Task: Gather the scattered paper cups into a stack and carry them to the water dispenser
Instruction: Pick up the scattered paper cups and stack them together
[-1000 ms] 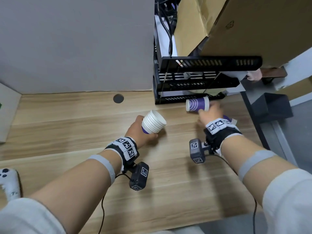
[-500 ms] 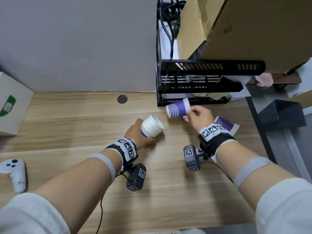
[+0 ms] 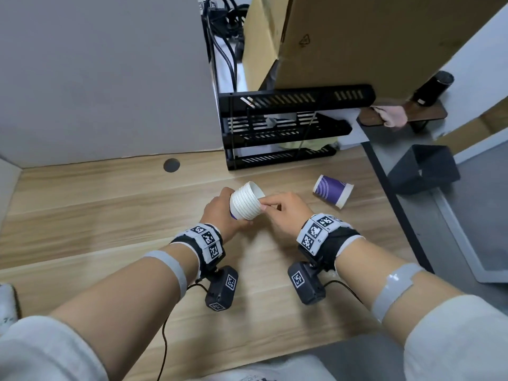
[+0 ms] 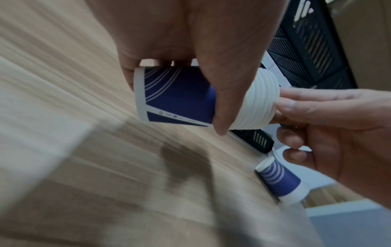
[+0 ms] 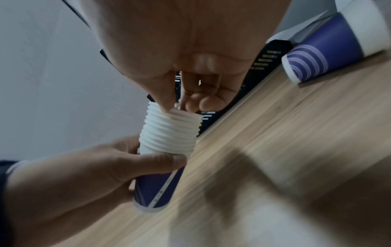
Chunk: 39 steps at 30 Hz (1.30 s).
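A stack of purple-and-white paper cups point(image 3: 245, 204) lies tilted in my left hand point(image 3: 220, 213), which grips its purple base just above the wooden desk point(image 3: 110, 215). My right hand point(image 3: 276, 207) pinches the rim at the stack's open end. The left wrist view shows the stack point(image 4: 175, 95) under my left thumb, with right-hand fingers point(image 4: 306, 102) on the white rims. In the right wrist view the thumb and fingers point(image 5: 167, 102) close on the top rim of the stack point(image 5: 169, 133). One loose purple cup point(image 3: 332, 191) point(image 4: 279, 180) point(image 5: 330, 55) lies on its side to the right.
A black tiered paper tray point(image 3: 288, 127) stands at the desk's back, under a cardboard box point(image 3: 357, 37). A grey partition point(image 3: 96, 78) backs the desk, with a cable hole point(image 3: 171, 165) below it. The desk's right edge point(image 3: 390, 193) drops to a black bin point(image 3: 423, 169). A white controller point(image 3: 7, 303) lies far left.
My right hand carried the purple cup leftward from the tray to the stack, where its fingers now pinch the top rim. The left hand kept holding the stack.
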Motion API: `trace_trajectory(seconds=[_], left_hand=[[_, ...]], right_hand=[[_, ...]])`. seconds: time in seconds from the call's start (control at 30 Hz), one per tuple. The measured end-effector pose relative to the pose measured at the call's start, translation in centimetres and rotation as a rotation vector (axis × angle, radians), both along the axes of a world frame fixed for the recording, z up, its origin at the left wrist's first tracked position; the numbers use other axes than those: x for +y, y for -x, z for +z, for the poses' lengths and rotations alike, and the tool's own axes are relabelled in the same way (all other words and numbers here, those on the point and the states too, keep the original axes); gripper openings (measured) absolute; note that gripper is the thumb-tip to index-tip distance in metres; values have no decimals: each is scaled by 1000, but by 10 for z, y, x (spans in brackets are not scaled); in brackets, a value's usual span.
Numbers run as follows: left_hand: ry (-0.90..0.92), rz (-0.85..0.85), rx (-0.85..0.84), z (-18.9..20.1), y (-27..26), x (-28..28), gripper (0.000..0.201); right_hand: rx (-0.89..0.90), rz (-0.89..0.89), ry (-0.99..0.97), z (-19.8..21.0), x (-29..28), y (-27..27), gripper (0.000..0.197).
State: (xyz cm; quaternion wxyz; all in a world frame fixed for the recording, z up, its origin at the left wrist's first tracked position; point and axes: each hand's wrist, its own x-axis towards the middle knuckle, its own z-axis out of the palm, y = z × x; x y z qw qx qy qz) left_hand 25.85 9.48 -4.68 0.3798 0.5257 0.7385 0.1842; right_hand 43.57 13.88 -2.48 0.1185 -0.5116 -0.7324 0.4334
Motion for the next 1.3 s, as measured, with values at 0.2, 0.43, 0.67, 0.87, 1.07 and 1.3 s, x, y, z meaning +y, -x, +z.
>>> trace_trajectory(seconds=[0.2,0.43,0.67,0.87,1.07,1.3], left_hand=[[36,-62,-28,-3,-20,6,70],[106,-88,-53,-10,-33,4,69],[132,-59,-29,-16,-25,-5,68],[93,29,-22,-16,-4,-16,66],[11,31,-70,-3,8,-28,65],[-40,72,-101,5,25,-47,65]], right_hand=[[-117,-448,-96,-9,4,-56,20],[-218,-988,271,-44,37,-113,60],[63,-797,73,-29,24,-80,15],[75,-376,-77,-16,-8,-42,12],[23,-17,-128,0,-19,-6,11],[60,-109,-59,18,-20,33,38]])
